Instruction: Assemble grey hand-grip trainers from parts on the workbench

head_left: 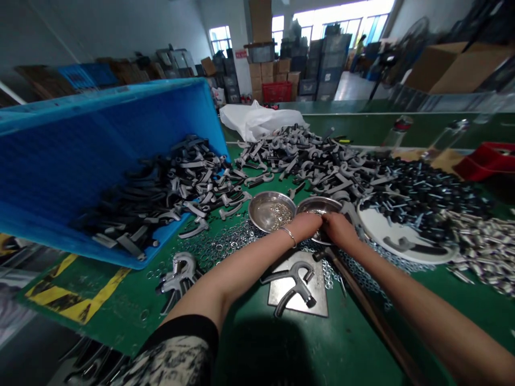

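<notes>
My left hand, with a bangle at its wrist, is over the right-hand metal bowl. My right hand meets it there, fingertips close together. Both hands look closed, their fingers bent down; whatever they hold is hidden. Small metal parts lie in that bowl and in the left metal bowl. Below my wrists, a grey-and-black hand gripper with a spring lies on a metal plate. A hammer with a long wooden handle rests under my right forearm.
A tipped blue crate spills grey handles at the left. More handles are heaped behind the bowls. To the right are a white tray, black knobs with bolts and metal sleeves. Rings are scattered around the bowls.
</notes>
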Demonstrator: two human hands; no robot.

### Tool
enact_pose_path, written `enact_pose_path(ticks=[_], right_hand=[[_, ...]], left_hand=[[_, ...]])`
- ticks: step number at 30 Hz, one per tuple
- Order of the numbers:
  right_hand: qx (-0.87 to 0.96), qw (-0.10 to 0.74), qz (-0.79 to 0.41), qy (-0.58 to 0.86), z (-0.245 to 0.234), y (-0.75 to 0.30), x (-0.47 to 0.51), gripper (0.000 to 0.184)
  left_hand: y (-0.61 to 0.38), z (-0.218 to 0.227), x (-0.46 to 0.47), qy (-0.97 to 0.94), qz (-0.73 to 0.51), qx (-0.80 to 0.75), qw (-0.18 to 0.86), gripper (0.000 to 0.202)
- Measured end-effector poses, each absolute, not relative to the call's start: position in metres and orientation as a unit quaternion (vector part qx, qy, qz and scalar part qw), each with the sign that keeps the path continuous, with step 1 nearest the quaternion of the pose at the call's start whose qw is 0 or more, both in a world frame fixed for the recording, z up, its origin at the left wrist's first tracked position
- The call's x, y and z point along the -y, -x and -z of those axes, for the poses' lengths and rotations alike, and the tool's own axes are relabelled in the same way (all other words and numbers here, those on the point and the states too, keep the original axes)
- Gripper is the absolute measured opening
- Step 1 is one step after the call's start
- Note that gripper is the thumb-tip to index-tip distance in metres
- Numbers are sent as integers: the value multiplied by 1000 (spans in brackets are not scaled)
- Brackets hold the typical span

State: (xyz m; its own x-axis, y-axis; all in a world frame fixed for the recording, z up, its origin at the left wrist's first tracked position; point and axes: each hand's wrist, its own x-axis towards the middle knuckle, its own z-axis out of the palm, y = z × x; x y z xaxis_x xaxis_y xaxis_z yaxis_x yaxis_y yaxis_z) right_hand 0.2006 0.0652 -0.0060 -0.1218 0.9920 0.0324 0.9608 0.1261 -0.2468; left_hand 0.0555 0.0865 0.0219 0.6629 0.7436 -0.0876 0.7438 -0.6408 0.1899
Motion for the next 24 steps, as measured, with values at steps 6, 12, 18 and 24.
enact_pose_path(ticks=[6, 12, 18, 24], right_hand=[[692, 205, -120, 682, -22, -206, -39, 37], [702, 280, -328, 567, -25, -214, 60, 32], [621, 288, -453, 571, 2, -186, 91, 28], [682, 250, -381, 572, 15, -178, 74, 26]], left_hand=[[-23, -36, -57, -891, -125, -417, 132, 21], [42, -18, 39, -777, -270, -443, 356, 10], [42, 7, 69, -764, -289, -489, 307, 7], [40, 7, 71, -782, -267, -501, 257, 11]])
